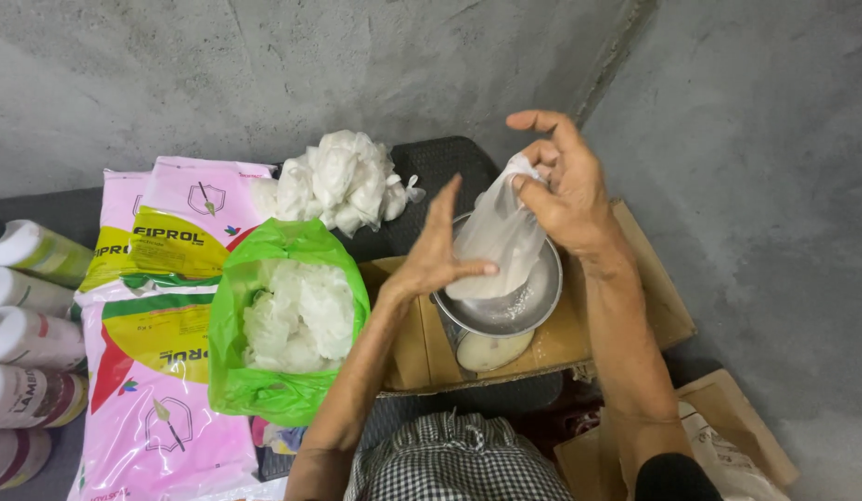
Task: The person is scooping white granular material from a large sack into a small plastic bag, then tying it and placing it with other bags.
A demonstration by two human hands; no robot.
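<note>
right hand (pixel 568 190) pinches top of small white bag (pixel 499 243) over metal bowl (pixel 533 301) - left hand (pixel 437 257) open, fingertips touching bag's side - green bag (pixel 264 371) just beside

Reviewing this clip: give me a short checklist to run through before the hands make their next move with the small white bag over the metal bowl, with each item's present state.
1. Right hand grips the top of the small white bag: ok, fingers pinch its neck.
2. Left hand steadies the bag: ok, thumb touches its side, fingers spread open.
3. Bag sits over the metal bowl: ok, its bottom rests inside the bowl.
4. Bag neck closed: cannot tell, hidden by the right fingers.
5. Bowl steady on its support: cannot tell; it stands on something in the cardboard box, mostly hidden.
6. Green bag of white bundles within reach: ok, open beside the left forearm.
</note>
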